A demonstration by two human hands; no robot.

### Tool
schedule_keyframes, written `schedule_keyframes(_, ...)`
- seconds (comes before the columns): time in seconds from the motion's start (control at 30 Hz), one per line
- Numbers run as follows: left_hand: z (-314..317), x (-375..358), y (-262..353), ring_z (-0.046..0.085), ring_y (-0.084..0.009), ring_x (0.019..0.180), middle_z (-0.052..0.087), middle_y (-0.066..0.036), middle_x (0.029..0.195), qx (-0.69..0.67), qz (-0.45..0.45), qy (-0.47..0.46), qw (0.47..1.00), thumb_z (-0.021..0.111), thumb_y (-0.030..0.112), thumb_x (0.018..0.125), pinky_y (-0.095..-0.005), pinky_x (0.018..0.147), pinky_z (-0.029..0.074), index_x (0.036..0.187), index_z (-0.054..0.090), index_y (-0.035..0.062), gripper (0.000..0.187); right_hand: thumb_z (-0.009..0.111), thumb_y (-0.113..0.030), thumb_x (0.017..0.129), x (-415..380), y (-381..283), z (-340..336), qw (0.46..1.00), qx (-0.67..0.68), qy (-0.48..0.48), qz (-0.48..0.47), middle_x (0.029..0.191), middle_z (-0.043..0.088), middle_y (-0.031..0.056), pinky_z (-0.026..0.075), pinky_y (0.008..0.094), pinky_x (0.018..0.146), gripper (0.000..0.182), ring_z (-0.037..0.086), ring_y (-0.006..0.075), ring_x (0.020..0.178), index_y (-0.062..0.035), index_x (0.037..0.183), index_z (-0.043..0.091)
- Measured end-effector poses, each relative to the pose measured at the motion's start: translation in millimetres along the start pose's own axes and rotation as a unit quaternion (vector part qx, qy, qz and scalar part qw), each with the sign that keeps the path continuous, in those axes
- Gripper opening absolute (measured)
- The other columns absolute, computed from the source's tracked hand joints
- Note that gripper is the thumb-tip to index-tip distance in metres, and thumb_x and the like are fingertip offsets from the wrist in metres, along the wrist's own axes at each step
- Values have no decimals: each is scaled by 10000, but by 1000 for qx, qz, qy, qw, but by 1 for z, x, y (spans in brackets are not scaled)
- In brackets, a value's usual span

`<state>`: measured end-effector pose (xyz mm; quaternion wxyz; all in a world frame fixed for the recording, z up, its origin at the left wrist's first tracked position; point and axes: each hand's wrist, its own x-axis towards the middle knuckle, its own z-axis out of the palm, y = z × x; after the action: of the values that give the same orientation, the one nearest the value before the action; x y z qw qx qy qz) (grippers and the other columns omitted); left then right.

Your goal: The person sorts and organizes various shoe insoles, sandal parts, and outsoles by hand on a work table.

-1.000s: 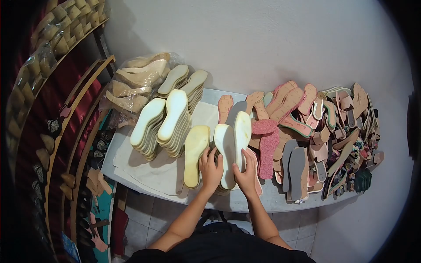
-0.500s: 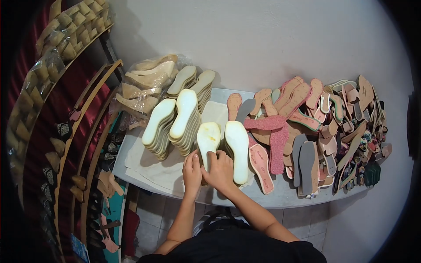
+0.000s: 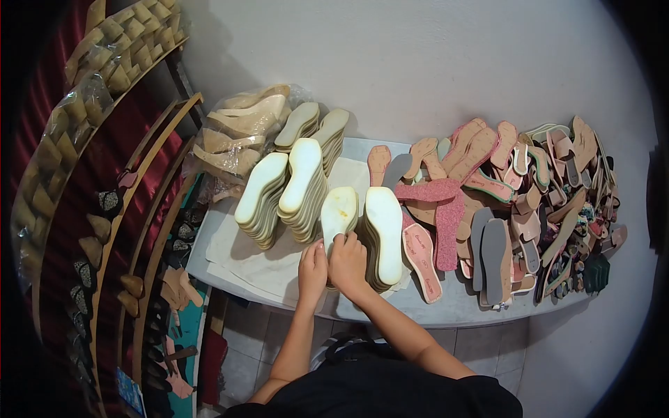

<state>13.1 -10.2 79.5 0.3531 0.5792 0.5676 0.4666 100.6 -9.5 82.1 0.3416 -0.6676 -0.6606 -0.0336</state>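
A stack of white insoles stands near the table's front edge, its top insole (image 3: 340, 207) marked with a yellowish stain. My right hand (image 3: 347, 262) is curled over the narrow heel part of this stack, fingers closed on it. Along the stack's left side rests my left hand (image 3: 312, 270), its fingers stretched and close together. Part of the heel end is hidden behind the hands. Directly to the right stands another stack of white insoles (image 3: 383, 230). Two more white stacks, the left stack (image 3: 263, 188) and the taller stack (image 3: 302, 174), rise farther back on the left.
Plastic-wrapped wedge soles (image 3: 244, 125) lie at the table's back left. Pink insoles (image 3: 421, 258), grey insoles (image 3: 495, 261) and piled sandals (image 3: 557, 209) crowd the right. A curved shelf (image 3: 150, 160) with shoe parts stands left. The grey table (image 3: 446, 317) meets a wall.
The whole view has shifted slightly, moving the table items right and a little up. My right fingers are more curled at the stained insole, and my left hand sits slightly lower along the stack.
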Motion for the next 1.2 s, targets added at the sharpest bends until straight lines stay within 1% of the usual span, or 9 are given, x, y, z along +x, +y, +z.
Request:
schedule_keyframes(0.1,1,-1,-5,517,-289,969,552,-180,1024,-8,7,3,1000,397,222,901,-329,851,386,1041,551,-25,324,536,-228,770,-2,3,-9,998,17,-61,-6,976,483,237,399,407,699,294,506,345,803,33,890,474)
schedule_keyframes(0.2,4,-8,6,510,-301,974,539,-186,1042,18,26,1,999,401,201,893,-340,857,384,1059,539,-28,314,539,-174,767,-7,9,-18,995,76,-60,6,968,492,213,409,404,719,244,504,346,829,23,903,491)
schedule_keyframes(0.33,18,-25,34,504,-313,980,526,-188,1057,8,108,-15,994,414,166,875,-353,866,380,1066,525,-38,300,515,-123,779,-15,18,-49,984,180,-4,-10,966,508,167,413,396,749,213,501,336,872,4,950,510)
schedule_keyframes(0.57,72,-50,75,503,-316,978,525,-188,1050,-22,175,-92,980,431,150,859,-360,864,382,1059,519,-45,292,537,-116,750,-29,65,-107,983,178,37,32,955,526,144,414,374,744,238,510,309,864,-10,962,518)
schedule_keyframes(0.67,106,-66,83,507,-327,954,526,-198,1033,-20,192,-123,974,444,152,855,-372,846,387,1074,509,-41,299,509,-102,764,-45,100,-121,982,167,75,40,962,527,172,413,391,761,237,509,344,880,-2,977,500)
schedule_keyframes(0.77,148,-88,94,509,-328,952,532,-196,1017,-14,197,-168,966,449,157,855,-373,837,391,1069,512,-40,298,508,-105,766,-65,138,-150,981,166,68,74,965,526,174,411,391,763,251,508,345,890,-1,993,493)
schedule_keyframes(0.93,238,-145,124,519,-330,926,539,-185,1006,-24,250,-243,937,469,172,839,-375,819,396,1076,508,-32,316,498,-105,779,-117,220,-211,979,117,105,129,965,525,181,410,393,766,255,503,352,907,3,1010,491)
schedule_keyframes(1.03,297,-190,142,516,-333,937,537,-178,1017,-57,215,-311,924,468,179,836,-384,813,397,1088,504,-22,325,501,-101,777,-149,273,-257,970,126,94,187,965,524,183,411,394,764,256,503,354,905,3,1010,490)
schedule_keyframes(1.2,376,-238,175,529,-294,938,512,-186,1043,-39,245,-376,893,475,166,844,-343,834,402,1127,477,-26,341,526,-115,768,-185,349,-311,961,98,129,226,929,532,186,416,394,743,260,510,360,878,8,993,485)
